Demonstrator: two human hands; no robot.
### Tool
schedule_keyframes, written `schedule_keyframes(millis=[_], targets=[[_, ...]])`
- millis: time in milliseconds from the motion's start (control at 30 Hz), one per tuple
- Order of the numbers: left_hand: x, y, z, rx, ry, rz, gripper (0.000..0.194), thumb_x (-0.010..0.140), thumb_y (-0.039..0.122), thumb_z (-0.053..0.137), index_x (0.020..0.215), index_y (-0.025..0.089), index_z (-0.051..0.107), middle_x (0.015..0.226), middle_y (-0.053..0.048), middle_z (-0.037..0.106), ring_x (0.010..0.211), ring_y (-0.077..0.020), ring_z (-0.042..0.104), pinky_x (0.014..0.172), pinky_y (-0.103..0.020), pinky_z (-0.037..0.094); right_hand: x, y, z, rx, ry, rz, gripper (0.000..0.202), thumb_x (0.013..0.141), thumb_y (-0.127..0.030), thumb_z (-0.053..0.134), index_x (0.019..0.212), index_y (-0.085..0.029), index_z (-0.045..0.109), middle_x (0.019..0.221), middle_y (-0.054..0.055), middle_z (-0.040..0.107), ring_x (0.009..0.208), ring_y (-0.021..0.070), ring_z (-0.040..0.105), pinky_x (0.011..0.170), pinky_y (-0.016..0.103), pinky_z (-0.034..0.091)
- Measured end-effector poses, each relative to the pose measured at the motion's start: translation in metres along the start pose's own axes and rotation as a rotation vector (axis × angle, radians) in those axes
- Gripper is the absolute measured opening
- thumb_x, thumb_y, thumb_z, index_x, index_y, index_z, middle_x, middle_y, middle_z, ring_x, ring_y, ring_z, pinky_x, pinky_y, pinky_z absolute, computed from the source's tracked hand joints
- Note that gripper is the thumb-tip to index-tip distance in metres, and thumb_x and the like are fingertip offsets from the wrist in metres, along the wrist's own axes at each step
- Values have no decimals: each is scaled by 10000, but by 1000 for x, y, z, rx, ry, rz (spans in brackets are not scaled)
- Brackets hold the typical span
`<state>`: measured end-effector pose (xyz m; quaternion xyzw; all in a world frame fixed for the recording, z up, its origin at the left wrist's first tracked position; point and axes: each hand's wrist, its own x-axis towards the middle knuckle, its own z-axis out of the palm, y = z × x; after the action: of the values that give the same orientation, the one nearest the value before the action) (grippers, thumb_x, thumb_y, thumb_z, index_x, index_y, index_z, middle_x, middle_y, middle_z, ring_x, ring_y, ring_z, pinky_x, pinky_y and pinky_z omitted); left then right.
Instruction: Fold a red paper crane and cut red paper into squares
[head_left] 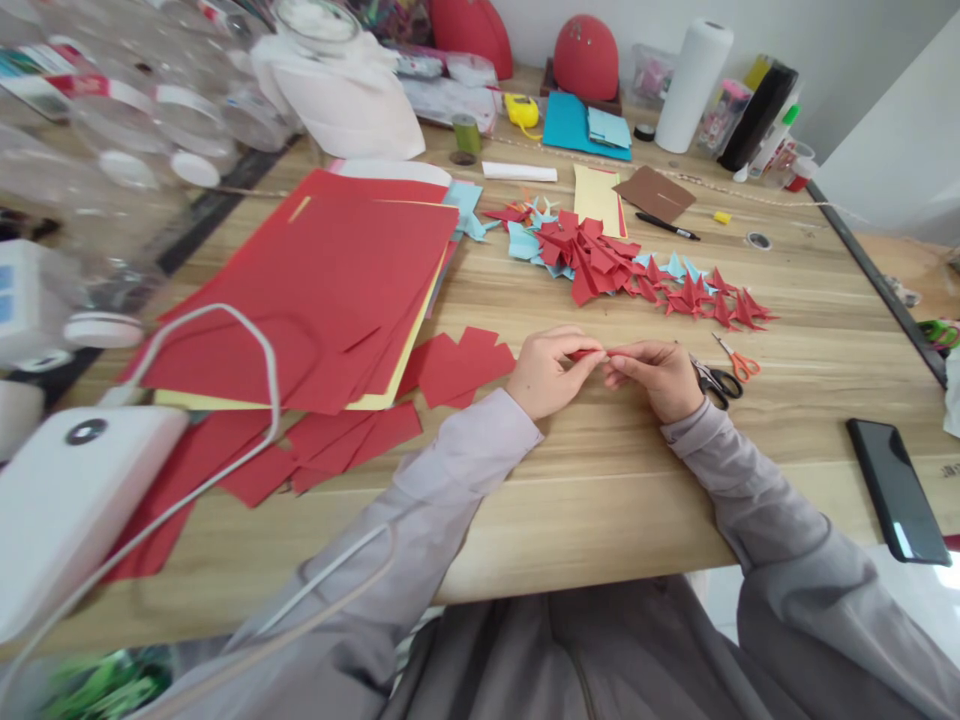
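Between my two hands is a small folded piece of red paper point(583, 353), mostly covered by the fingers. My left hand point(553, 370) pinches it from the left, thumb against fingertips. From the right, my right hand point(656, 375) pinches its other end. Just beyond the hands lies a heap of red folded-paper pieces point(592, 255), with smaller star-like red paper cranes point(694, 298) trailing to the right. Some light blue folded pieces point(525, 240) show among them. Left of my left hand are loose cut red paper pieces point(461, 370).
A stack of red sheets point(300, 280) covers the table's left. Black scissors point(718, 383) and orange scissors point(742, 365) lie beside my right hand. A phone point(896, 490) rests at the right edge. A white power bank point(82, 500) with a cable stands front left, near plastic bottles point(112, 200).
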<state>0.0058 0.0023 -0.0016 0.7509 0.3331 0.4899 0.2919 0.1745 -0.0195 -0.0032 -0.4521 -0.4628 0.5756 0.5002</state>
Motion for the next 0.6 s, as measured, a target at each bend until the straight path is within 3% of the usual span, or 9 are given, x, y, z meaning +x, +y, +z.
schedule_keyframes(millis=[267,600], targets=[[-1,-1,3,-24,4,-66,141,795,224,601,711,156,691,670,-36,669,598,-117,593,536,-223,458,-2,0,6,147,21,104,293,527,-364,859,693,-161,727,614,15,718,499,117,648,523,239,561],[-3,-3,5,-62,-16,-125,132,774,225,607,711,158,701,707,-46,723,629,-138,644,599,-246,503,-4,0,9,134,67,116,296,508,-360,864,661,-151,722,601,19,713,483,115,639,513,236,551]])
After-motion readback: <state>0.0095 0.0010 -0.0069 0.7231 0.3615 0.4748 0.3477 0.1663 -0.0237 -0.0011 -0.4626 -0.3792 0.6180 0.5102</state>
